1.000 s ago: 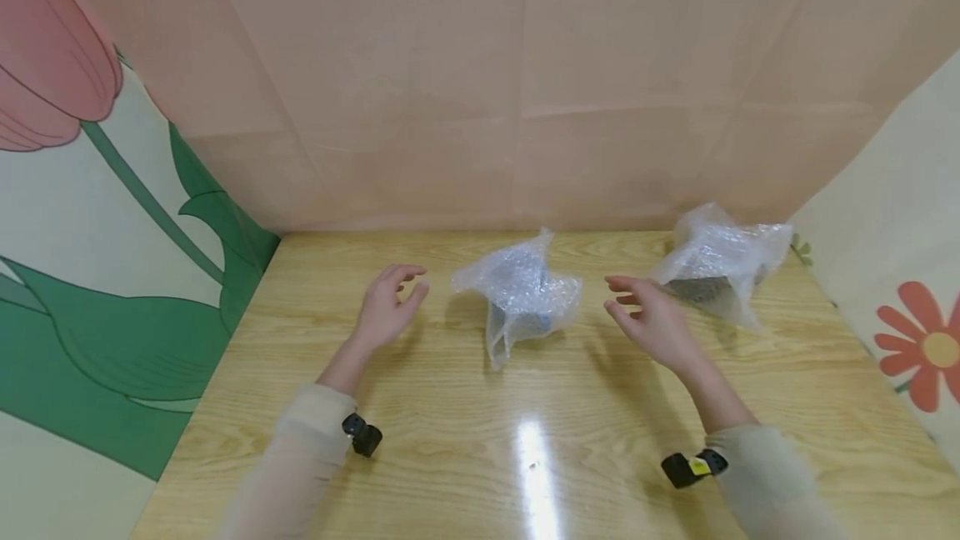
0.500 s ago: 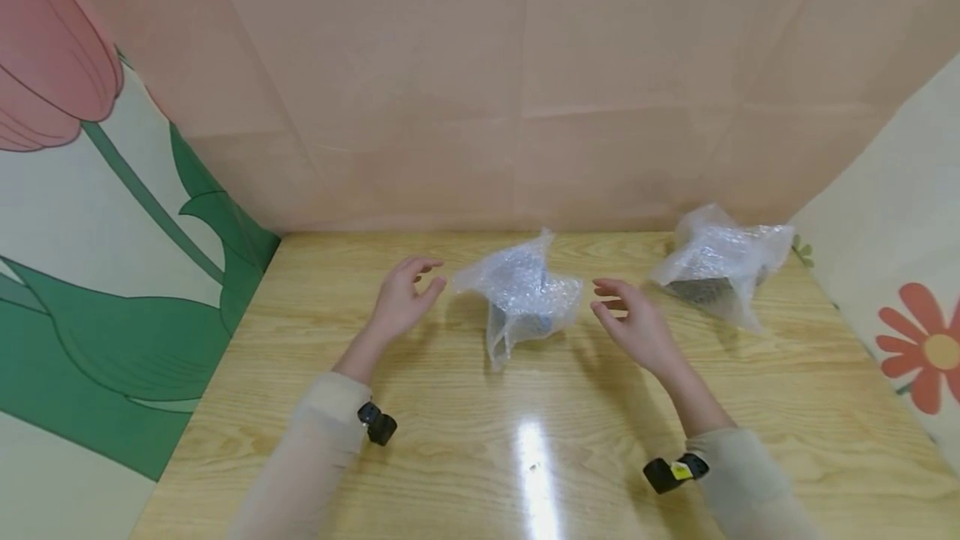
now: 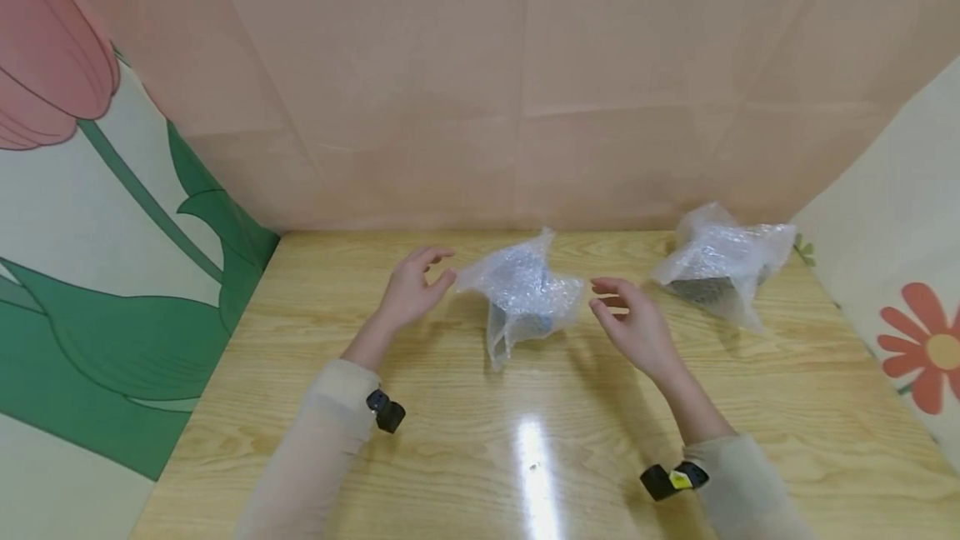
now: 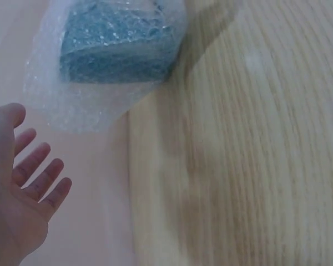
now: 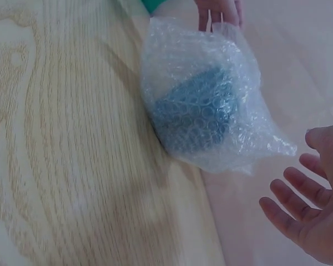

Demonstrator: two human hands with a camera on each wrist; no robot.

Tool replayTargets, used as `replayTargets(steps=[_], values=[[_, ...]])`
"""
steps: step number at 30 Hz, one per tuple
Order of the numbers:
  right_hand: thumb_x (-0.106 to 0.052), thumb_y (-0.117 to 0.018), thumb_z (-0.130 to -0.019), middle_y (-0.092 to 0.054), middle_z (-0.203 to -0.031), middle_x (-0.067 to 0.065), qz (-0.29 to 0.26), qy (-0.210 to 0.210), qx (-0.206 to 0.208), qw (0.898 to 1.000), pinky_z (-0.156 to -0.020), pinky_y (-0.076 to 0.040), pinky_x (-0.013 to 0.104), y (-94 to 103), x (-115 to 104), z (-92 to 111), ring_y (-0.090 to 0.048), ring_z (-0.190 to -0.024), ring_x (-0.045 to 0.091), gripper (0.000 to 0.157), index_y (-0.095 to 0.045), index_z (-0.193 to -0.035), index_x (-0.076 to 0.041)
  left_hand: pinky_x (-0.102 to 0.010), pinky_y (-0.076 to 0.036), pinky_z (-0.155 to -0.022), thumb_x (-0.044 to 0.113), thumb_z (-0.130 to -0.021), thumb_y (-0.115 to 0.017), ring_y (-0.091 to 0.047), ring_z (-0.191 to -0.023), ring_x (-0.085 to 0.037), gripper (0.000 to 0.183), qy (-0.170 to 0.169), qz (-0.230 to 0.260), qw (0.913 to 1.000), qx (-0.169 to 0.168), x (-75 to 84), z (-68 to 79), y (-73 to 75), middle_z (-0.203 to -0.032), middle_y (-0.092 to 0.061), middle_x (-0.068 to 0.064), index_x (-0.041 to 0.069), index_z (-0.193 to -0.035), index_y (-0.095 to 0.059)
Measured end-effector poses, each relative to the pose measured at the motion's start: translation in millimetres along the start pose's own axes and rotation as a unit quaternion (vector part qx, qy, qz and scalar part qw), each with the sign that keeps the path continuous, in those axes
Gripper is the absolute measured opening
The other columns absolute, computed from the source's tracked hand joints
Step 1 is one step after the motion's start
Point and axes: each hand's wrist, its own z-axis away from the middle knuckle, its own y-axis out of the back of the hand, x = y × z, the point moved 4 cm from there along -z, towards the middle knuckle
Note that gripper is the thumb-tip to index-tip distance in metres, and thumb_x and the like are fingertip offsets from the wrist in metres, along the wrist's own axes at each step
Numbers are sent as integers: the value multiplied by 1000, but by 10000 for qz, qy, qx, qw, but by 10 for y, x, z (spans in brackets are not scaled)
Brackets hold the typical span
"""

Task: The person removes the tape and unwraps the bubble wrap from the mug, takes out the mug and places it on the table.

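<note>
In the middle of the table lies a bubble-wrap bag (image 3: 521,290) with something bluish inside; its contents look blue-teal and blocky in the left wrist view and the right wrist view. My left hand (image 3: 411,290) hovers at the bag's left side, fingers relaxed and spread, thumb close to its left corner. On the opposite side my right hand (image 3: 636,325) is held in the air with loosely bent fingers, a small gap from the bag's right edge. Neither hand holds anything. What exactly the bag contains is blurred by the bubble wrap.
A second bubble-wrap bag (image 3: 723,261) with a dark thing inside lies at the back right of the wooden table (image 3: 450,457). A pink cloth backdrop (image 3: 517,90) rises behind the table's far edge. Printed flower panels stand at both sides.
Both hands have moved inward toward the middle bag, the left one to the right and slightly farther away, the right one to the left. The two bags have stayed in place.
</note>
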Motion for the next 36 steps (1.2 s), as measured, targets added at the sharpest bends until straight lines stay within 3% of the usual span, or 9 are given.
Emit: replayTargets(steps=[5,9,19,27,36], values=[[-9,-61,-88,-62,-111,14,-56,62,206,9998,-70,-50,10,8,-76,3,-63,-91,26,27,-59,-113,0,-41,-48,-91,22,-89,-59,-54,-111,-26,34,70,82,9997,-228,38,-45,-33,-120,-58,-10,8,-120,-58],[-9,-61,-87,-63,-109,13,-73,62,347,9994,-69,-46,4,4,-107,7,-63,-89,25,25,-61,-111,0,-40,-47,-93,21,-89,-59,-54,-111,-29,34,102,189,9994,-285,53,-80,-62,-121,-57,-12,8,-121,-58],[-8,-62,-87,-60,-106,16,-230,46,333,9992,-68,-50,10,-68,-137,11,-64,-88,29,25,-62,-110,0,-43,-44,-97,21,-90,-58,-50,-116,-32,38,161,421,9967,-675,94,-145,-157,-126,-54,-13,8,-125,-54],[-12,-61,-88,-58,-107,19,-102,-27,215,9997,-70,-56,36,-125,-131,7,-64,-89,31,30,-61,-115,0,-42,-44,-97,20,-91,-57,-50,-117,-31,40,206,499,9946,-888,66,-163,-216,-130,-52,-13,8,-129,-51],[-14,-60,-89,-58,-113,20,-188,-197,73,9996,-73,-56,38,-219,-96,-26,-63,-95,33,35,-59,-120,1,-42,-43,-98,20,-91,-54,-50,-118,-32,43,259,727,9903,-1156,73,-155,-272,-131,-52,-13,9,-132,-48]])
